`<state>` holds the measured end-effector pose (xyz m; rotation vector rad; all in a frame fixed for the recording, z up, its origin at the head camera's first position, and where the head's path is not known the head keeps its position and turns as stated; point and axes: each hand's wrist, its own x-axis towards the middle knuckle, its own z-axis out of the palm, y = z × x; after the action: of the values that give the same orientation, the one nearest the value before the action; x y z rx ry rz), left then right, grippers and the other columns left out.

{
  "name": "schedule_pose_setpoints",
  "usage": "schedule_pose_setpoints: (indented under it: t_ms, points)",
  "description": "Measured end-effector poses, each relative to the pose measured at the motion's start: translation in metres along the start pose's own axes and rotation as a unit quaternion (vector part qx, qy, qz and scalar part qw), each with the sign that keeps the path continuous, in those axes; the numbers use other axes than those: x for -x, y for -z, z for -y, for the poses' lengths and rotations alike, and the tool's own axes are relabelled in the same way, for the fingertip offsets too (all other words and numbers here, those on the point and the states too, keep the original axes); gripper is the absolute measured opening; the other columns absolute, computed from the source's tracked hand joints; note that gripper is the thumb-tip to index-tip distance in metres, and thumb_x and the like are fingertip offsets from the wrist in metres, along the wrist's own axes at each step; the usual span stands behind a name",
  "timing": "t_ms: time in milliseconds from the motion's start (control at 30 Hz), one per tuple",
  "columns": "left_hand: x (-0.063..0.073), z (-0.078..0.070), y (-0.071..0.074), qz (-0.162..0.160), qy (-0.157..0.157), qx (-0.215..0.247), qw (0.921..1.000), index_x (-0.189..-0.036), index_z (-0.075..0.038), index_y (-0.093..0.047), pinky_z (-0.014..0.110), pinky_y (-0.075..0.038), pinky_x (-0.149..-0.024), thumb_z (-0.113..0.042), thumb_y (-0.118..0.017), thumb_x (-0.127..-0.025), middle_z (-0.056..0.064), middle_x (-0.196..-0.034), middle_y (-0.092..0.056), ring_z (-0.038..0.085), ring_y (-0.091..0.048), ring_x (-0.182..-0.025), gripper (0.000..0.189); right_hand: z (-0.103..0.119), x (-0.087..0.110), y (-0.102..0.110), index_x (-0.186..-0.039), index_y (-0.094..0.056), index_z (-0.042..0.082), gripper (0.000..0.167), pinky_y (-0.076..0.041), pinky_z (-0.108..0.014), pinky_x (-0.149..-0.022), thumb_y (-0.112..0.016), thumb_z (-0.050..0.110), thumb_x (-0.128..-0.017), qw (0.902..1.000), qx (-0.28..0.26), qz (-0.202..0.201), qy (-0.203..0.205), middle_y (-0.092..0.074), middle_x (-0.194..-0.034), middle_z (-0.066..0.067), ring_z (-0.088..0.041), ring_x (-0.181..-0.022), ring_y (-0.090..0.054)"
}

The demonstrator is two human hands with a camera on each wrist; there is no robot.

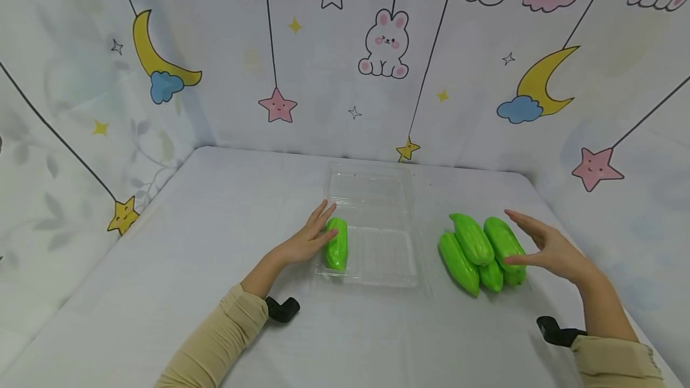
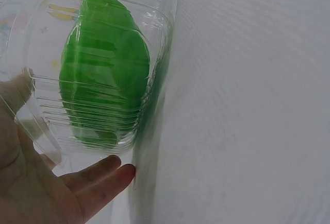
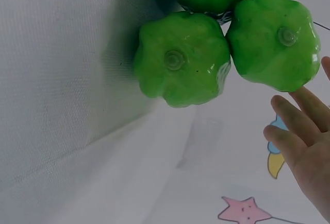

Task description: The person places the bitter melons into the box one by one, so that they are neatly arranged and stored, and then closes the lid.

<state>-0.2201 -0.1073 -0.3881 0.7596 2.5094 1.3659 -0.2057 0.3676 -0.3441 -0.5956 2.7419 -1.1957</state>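
Note:
A clear plastic clamshell box (image 1: 383, 256) lies with its lid spread back on the table. One glossy green, ribbed, pepper-like vegetable (image 1: 336, 244) sits along its left side; in the left wrist view this vegetable (image 2: 105, 69) shows through the clear wall. My left hand (image 1: 304, 243) is at the box's left edge, fingers extended; whether it touches the wall I cannot tell. To the right is a pile of several similar green vegetables (image 1: 471, 241). My right hand (image 1: 552, 253) is spread at the pile's right side, fingers (image 3: 296, 118) close to a lobed vegetable (image 3: 274, 41), gripping nothing.
The white-covered table (image 1: 242, 196) meets a patterned cloth backdrop (image 1: 323, 47) behind and at both sides. Black wrist mounts (image 1: 283, 310) stick out from the sleeves. The pile stands a short gap to the right of the box.

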Motion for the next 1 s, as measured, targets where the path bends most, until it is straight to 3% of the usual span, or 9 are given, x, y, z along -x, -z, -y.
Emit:
schedule_pose_setpoints:
  t_ms: [67,167,267,333,400,900,1000]
  points:
    - [0.001,-0.002,0.001,0.002,0.000,0.002,1.0000,-0.146,-0.002,-0.005,0.058,-0.014,-0.104,-0.016,-0.037,-0.100,0.020,-0.150,0.010,0.040,0.005,-0.136,0.058,-0.002,0.000,0.000,-0.147,-0.019,0.018,0.090,-0.009,-0.068,-0.095,-0.074,0.006,-0.076,1.0000,-0.004,0.005,0.000,-0.014,-0.150,-0.017,-0.013,-0.138,-0.007]
    - [-0.004,0.010,-0.002,-0.003,-0.003,-0.002,1.0000,-0.147,-0.005,-0.005,0.059,-0.014,-0.103,-0.018,-0.037,-0.100,0.018,-0.150,0.011,0.038,0.005,-0.136,0.058,-0.005,0.000,-0.001,-0.148,-0.018,0.018,0.091,-0.010,-0.064,-0.097,-0.074,0.007,-0.076,0.9999,-0.001,0.012,0.001,-0.014,-0.150,-0.017,-0.026,-0.138,-0.007]
    - [-0.010,0.027,-0.006,-0.009,-0.006,-0.010,0.9999,-0.148,-0.012,-0.004,0.058,-0.015,-0.103,-0.024,-0.037,-0.100,0.014,-0.151,0.011,0.035,0.006,-0.137,0.059,-0.007,0.001,-0.002,-0.148,-0.018,0.017,0.090,-0.015,-0.034,-0.109,-0.073,0.007,-0.077,0.9998,0.008,0.019,0.005,-0.015,-0.150,-0.018,-0.007,-0.136,-0.011]
    - [-0.013,0.034,-0.007,-0.010,-0.008,-0.013,0.9998,-0.148,-0.015,-0.004,0.058,-0.015,-0.104,-0.027,-0.037,-0.100,0.013,-0.151,0.011,0.033,0.006,-0.137,0.060,-0.009,0.000,-0.002,-0.148,-0.017,0.016,0.090,-0.019,-0.012,-0.102,-0.073,0.006,-0.077,0.9995,0.013,0.025,0.011,-0.016,-0.149,-0.019,0.007,-0.129,-0.015]
    - [-0.013,0.036,-0.007,-0.010,-0.009,-0.015,0.9998,-0.149,-0.017,-0.004,0.057,-0.015,-0.104,-0.030,-0.037,-0.100,0.011,-0.151,0.011,0.032,0.005,-0.137,0.060,-0.011,0.000,-0.003,-0.147,-0.017,0.014,0.090,-0.021,0.000,-0.090,-0.073,0.005,-0.077,0.9994,0.012,0.029,0.018,-0.018,-0.148,-0.022,0.015,-0.122,-0.018]
    - [-0.012,0.035,-0.007,-0.011,-0.009,-0.010,0.9999,-0.149,-0.016,-0.005,0.058,-0.016,-0.103,-0.028,-0.038,-0.100,0.012,-0.151,0.011,0.032,0.006,-0.137,0.059,-0.021,-0.001,-0.008,-0.146,-0.018,0.006,0.091,-0.027,-0.003,-0.085,-0.074,0.005,-0.075,0.9994,0.001,0.032,0.011,-0.024,-0.141,-0.031,0.017,-0.115,-0.026]
    - [-0.006,0.018,-0.003,-0.006,-0.008,-0.005,0.9999,-0.148,-0.010,-0.006,0.059,-0.015,-0.103,-0.022,-0.037,-0.100,0.015,-0.151,0.011,0.035,0.006,-0.137,0.058,-0.022,0.000,-0.010,-0.146,-0.019,0.007,0.091,-0.031,-0.005,-0.084,-0.075,0.007,-0.074,0.9995,0.012,0.029,0.003,-0.028,-0.139,-0.030,0.017,-0.111,-0.030]
